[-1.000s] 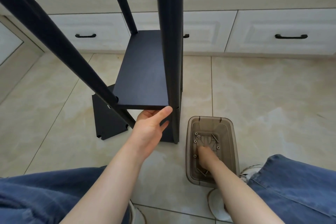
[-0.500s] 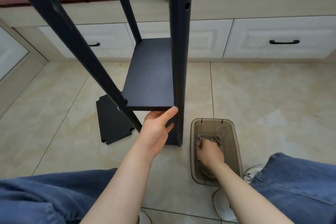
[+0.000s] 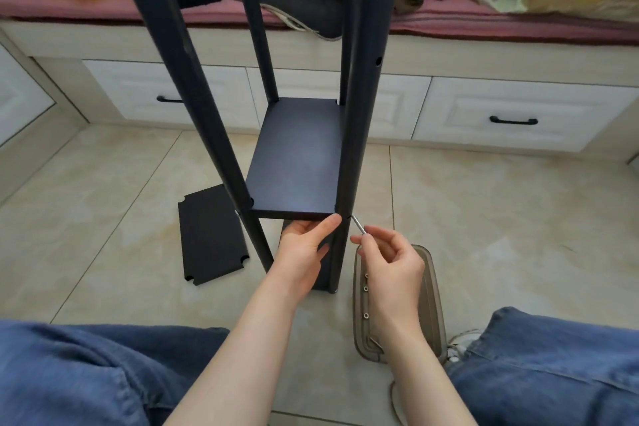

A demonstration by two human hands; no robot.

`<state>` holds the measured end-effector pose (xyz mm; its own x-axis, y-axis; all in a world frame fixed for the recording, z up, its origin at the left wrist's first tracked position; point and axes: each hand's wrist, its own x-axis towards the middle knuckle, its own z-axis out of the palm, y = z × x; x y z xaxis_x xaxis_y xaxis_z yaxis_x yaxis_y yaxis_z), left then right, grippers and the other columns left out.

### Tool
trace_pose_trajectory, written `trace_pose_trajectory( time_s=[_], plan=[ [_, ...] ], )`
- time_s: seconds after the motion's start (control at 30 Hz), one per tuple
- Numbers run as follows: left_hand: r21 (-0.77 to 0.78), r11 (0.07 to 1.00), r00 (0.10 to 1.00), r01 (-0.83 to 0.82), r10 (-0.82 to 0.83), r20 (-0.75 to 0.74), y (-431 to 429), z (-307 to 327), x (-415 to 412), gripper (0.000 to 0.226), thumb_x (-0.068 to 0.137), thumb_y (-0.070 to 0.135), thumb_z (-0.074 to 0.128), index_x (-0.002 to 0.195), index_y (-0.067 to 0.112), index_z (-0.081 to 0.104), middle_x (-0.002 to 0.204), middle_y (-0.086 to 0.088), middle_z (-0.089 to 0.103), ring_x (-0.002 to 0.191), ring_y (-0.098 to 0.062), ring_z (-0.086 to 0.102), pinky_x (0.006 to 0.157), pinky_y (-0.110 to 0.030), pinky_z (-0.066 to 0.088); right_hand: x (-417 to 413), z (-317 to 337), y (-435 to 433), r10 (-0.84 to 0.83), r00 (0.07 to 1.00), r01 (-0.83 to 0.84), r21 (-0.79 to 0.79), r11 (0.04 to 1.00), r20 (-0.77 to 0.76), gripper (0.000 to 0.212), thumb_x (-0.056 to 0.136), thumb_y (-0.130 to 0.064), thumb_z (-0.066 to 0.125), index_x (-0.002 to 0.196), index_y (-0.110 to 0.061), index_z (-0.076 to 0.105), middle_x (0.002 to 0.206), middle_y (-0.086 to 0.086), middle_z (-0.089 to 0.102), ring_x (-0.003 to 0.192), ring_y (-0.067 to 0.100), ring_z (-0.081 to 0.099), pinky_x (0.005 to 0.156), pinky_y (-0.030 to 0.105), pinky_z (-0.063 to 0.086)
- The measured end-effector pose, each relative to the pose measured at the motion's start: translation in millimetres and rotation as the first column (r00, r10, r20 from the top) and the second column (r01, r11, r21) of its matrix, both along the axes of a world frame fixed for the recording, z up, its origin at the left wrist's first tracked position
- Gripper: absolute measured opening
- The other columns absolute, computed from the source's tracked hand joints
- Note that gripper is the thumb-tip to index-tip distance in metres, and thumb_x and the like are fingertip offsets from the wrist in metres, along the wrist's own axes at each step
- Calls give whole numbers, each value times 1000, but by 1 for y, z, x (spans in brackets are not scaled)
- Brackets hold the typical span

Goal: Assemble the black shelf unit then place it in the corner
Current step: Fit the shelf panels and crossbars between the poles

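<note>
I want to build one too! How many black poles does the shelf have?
4: the front-left pole and front-right pole at the near corners of the shelf board, and the back-left pole and back-right pole at its far corners.

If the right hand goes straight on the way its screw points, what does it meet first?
Most likely the front right post, at the near corner of the shelf: the screw pinched in the right hand points there, its tip almost touching. Whether a hole lies there is unclear.

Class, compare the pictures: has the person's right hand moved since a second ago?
Yes. The right hand has left the plastic tray, moving forward to the front right post, where it pinches a screw.
</note>
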<state>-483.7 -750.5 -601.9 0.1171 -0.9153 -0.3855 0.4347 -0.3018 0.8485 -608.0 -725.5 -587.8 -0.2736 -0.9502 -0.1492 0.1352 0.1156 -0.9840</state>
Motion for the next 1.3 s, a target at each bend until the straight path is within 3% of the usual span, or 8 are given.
trace_pose_trajectory(
  time_s=[0.1, 0.3, 0.53, 0.6, 0.7, 0.9, 1.07, 1.3],
  plan=[
    [-5, 1000, 1000, -15, 15, 6, 0, -1, 0, 30, 90, 20, 73, 118, 14, 67, 108, 5, 77, 99, -4, 72, 80, -22, 48, 1, 10, 1, 8, 1000, -8, -27, 1000, 16, 12, 91, -7, 65, 93, -17, 71, 82, -3, 77, 81, 6, 72, 69, 13, 51],
    [-26, 1000, 1000, -17, 17, 1, 0, -4, -1, 17, 92, 16, 70, 109, 15, 69, 98, 8, 79, 89, -1, 73, 64, -10, 53, 4, 9, 3, 29, 1000, -29, -47, 998, -1, 12, 89, -5, 68, 92, -16, 70, 80, -3, 77, 80, 4, 72, 66, 11, 50],
    [-48, 998, 998, -34, 37, 48, -1, -6, -3, 22, 89, 23, 75, 111, 20, 71, 104, 6, 78, 99, -5, 72, 88, -28, 51, 8, 2, 5, 68, 998, -67, -44, 997, 6, 13, 87, -5, 70, 93, -16, 69, 82, -3, 77, 77, 2, 71, 63, 9, 48],
    [-43, 998, 999, -34, 36, 40, -1, -6, -3, 22, 88, 25, 76, 109, 21, 72, 105, 7, 78, 99, -5, 72, 82, -22, 52, 5, 1, 3, 55, 999, -55, -52, 997, -4, 13, 88, -5, 69, 91, -18, 70, 82, -2, 77, 73, 2, 70, 62, 10, 48],
    [-39, 999, 999, -31, 32, 33, 0, -6, -4, 27, 82, 32, 78, 107, 24, 72, 105, 9, 78, 97, -2, 72, 71, -12, 52, -2, 2, -2, 46, 999, -47, -73, 996, -13, 13, 90, -8, 68, 91, -21, 72, 85, -3, 78, 87, 6, 72, 72, 13, 51],
    [-45, 999, 1000, -29, 29, 5, 0, -2, -4, 40, 76, 36, 78, 112, 21, 71, 107, 7, 77, 99, -4, 72, 80, -22, 48, -1, 2, -10, 127, 991, -129, -59, 990, -40, 12, 94, -10, 65, 97, -19, 71, 90, -4, 78, 94, 8, 72, 81, 22, 56],
    [-44, 999, 1000, -21, 21, -9, 0, -3, -3, 35, 82, 33, 76, 114, 19, 70, 109, 6, 77, 101, -5, 72, 81, -21, 49, -3, 2, -16, 166, 986, -166, -20, 986, 8, 10, 92, -10, 68, 101, -14, 70, 92, 0, 78, 93, 7, 72, 81, 22, 57],
    [-77, 997, 999, -25, 21, -47, 2, -2, -3, 41, 76, 37, 76, 111, 18, 71, 107, 3, 78, 100, -7, 73, 68, -11, 54, -6, 3, -20, 148, 979, -157, -51, 986, -138, 11, 92, -12, 68, 91, -21, 73, 82, -5, 76, 78, 5, 70, 73, 18, 54]
  ],
)
